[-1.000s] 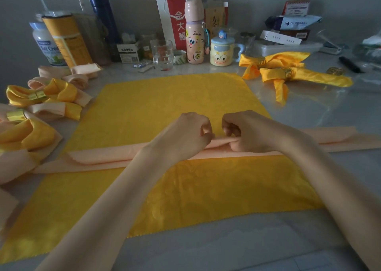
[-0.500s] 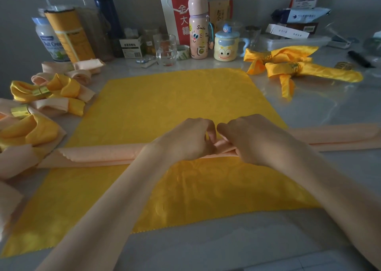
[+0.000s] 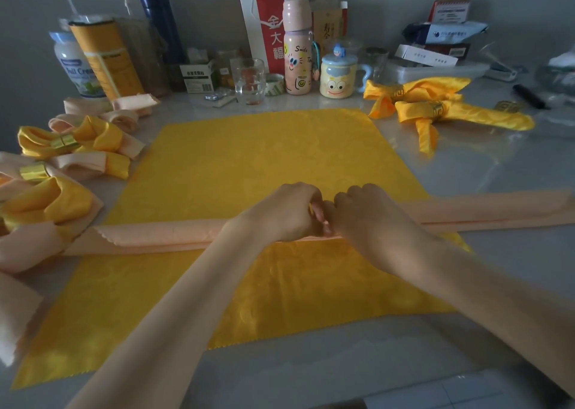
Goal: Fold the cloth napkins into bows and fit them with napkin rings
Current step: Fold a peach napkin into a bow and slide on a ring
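Pinching the middle of a long peach napkin strip point(image 3: 155, 237), the left hand point(image 3: 289, 212) and the right hand point(image 3: 367, 219) meet knuckle to knuckle and touch each other. The fingers point(image 3: 317, 214) of the left hand are curled in and clamped on the folded cloth. The right hand's are curled over the same spot, with their tips hidden beneath the hand. The strip lies crosswise over a yellow napkin point(image 3: 249, 159) spread flat on the pale counter point(image 3: 497, 268), and its two ends reach past the yellow cloth on either side.

At the left edge sit finished yellow-and-peach bows point(image 3: 93, 141), each cinched with a gold napkin ring point(image 3: 63, 141). More peach cloth is heaped in front of them. At the far right lie two yellow bows point(image 3: 460, 119) with patterned rings. A loose gold ring point(image 3: 505, 106) and a black marker point(image 3: 529, 96) rest just beyond them.

Along the back wall stand a milk powder jar point(image 3: 73, 63), a yellow canister point(image 3: 105, 57), a dark blue flask point(image 3: 163, 26), a drinking glass point(image 3: 249, 80), a roll of tape point(image 3: 275, 83), a red-and-white paper bag point(image 3: 264, 29), a pink cartoon bottle point(image 3: 297, 47) and a lidded cartoon mug point(image 3: 337, 77).
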A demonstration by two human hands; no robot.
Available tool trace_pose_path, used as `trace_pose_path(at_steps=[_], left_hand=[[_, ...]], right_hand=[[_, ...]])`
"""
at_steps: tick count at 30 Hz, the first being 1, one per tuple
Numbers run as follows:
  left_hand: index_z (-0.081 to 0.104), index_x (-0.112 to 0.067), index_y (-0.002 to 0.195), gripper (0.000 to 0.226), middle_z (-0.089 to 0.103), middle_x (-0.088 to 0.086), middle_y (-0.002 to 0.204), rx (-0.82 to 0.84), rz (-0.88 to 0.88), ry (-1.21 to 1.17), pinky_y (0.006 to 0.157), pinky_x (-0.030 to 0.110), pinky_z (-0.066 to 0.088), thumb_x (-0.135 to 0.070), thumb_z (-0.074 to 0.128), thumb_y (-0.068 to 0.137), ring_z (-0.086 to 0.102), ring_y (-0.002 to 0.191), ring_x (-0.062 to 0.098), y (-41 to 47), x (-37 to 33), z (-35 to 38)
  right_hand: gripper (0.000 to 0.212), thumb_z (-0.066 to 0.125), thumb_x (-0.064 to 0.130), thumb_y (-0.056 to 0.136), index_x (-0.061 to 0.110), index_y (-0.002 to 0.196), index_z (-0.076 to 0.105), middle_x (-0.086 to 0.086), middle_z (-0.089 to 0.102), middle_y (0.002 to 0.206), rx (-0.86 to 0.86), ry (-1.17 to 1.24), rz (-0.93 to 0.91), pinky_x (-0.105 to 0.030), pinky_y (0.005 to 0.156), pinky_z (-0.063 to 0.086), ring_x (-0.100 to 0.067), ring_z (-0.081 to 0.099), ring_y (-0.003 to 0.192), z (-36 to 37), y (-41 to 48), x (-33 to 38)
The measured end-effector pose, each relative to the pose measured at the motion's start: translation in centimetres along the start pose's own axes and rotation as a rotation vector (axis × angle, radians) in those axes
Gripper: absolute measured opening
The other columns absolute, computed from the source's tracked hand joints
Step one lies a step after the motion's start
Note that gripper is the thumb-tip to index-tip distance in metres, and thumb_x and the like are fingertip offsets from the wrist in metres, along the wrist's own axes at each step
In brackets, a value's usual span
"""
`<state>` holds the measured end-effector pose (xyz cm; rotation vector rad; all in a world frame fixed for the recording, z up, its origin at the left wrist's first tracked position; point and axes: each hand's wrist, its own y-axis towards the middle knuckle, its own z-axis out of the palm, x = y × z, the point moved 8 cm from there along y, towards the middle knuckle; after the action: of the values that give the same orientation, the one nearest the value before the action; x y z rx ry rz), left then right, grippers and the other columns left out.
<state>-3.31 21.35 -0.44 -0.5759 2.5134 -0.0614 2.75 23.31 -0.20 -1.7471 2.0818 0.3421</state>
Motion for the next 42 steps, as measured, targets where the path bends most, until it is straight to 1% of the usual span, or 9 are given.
trace_pose_path(at_steps=[4,8,10,14,19,22,26,36,42], left_hand=[[0.055,-0.02,0.088,0.012,0.062,-0.003,0.098,-0.005,-0.001,0.061,0.074,0.028,0.045,-0.025,0.066,0.085,0.056,0.091,0.017,0.3,-0.1,-0.2],[0.059,-0.019,0.095,0.016,0.063,0.001,0.11,0.004,0.002,0.065,0.077,0.029,0.045,-0.028,0.067,0.085,0.058,0.098,0.019,0.3,-0.1,0.3],[0.062,-0.016,0.101,0.021,0.064,0.003,0.11,-0.01,0.009,0.066,0.074,0.027,0.042,-0.028,0.068,0.084,0.058,0.098,0.02,0.2,-0.2,0.2],[0.064,-0.013,0.101,0.024,0.065,0.003,0.107,-0.029,0.006,0.05,0.073,0.026,0.041,-0.029,0.068,0.084,0.059,0.101,0.022,0.0,-0.2,0.1],[0.064,-0.009,0.092,0.022,0.067,0.009,0.102,-0.01,0.009,0.033,0.085,0.037,0.049,-0.027,0.071,0.081,0.061,0.095,0.024,-0.4,-0.4,0.2],[0.066,-0.004,0.094,0.023,0.067,0.014,0.101,-0.014,-0.025,0.057,0.078,0.036,0.048,-0.022,0.068,0.081,0.059,0.088,0.026,-0.1,0.0,0.2],[0.059,-0.016,0.086,0.016,0.061,0.002,0.092,0.038,-0.04,0.06,0.075,0.032,0.046,-0.025,0.072,0.08,0.058,0.087,0.021,0.4,0.2,0.5],[0.055,-0.018,0.092,0.022,0.051,-0.006,0.088,0.036,0.037,0.06,0.074,0.025,0.04,-0.027,0.072,0.082,0.05,0.086,0.014,0.4,0.0,0.5],[0.058,-0.018,0.109,0.02,0.045,-0.011,0.08,0.024,0.172,-0.006,0.062,0.019,0.037,-0.016,0.058,0.089,0.045,0.069,0.003,0.2,-2.4,1.2]], right_hand=[[0.048,0.042,-0.001,0.089,0.015,0.132,0.029,-0.006,0.045,0.119,0.013,0.16,-0.029,-0.027,0.076,0.026,-0.024,0.045,0.109,0.7,-0.7,-0.8],[0.027,0.051,0.003,0.084,0.017,0.107,0.051,0.002,0.049,0.098,0.145,0.809,0.015,-0.026,0.074,0.038,-0.016,0.047,0.09,1.6,-1.9,-2.8],[0.023,0.051,0.002,0.084,0.013,0.1,0.063,0.002,0.057,0.092,-0.034,0.931,0.131,-0.017,0.067,0.039,-0.013,0.052,0.084,0.9,-1.3,-4.5],[0.031,0.043,-0.001,0.088,0.008,0.108,0.064,-0.007,0.058,0.105,-0.328,0.961,0.298,-0.019,0.082,0.039,-0.019,0.054,0.101,0.3,0.3,-5.2],[0.015,0.045,0.019,0.092,0.023,0.105,0.051,-0.005,0.045,0.135,-0.137,0.716,0.259,-0.033,0.102,0.024,-0.022,0.034,0.132,3.3,1.3,-2.4],[0.048,0.027,0.037,0.101,0.018,0.144,0.028,-0.008,0.015,0.157,-0.017,0.58,0.343,-0.038,0.113,0.01,-0.021,0.011,0.145,4.9,0.5,-3.3],[0.058,0.016,0.05,0.099,0.024,0.151,0.011,-0.001,0.0,0.159,0.102,0.662,0.433,-0.037,0.116,0.002,-0.017,-0.001,0.146,6.7,-1.6,-5.1],[0.057,0.019,0.046,0.1,0.021,0.15,0.015,0.0,0.006,0.159,0.063,0.708,0.585,-0.031,0.116,0.003,-0.014,0.005,0.146,9.7,-8.2,-10.7],[0.035,0.062,0.018,0.089,0.006,0.122,0.059,-0.013,0.051,0.13,-0.3,0.814,0.527,-0.04,0.102,0.04,-0.029,0.049,0.121,7.9,-11.1,-12.6]])
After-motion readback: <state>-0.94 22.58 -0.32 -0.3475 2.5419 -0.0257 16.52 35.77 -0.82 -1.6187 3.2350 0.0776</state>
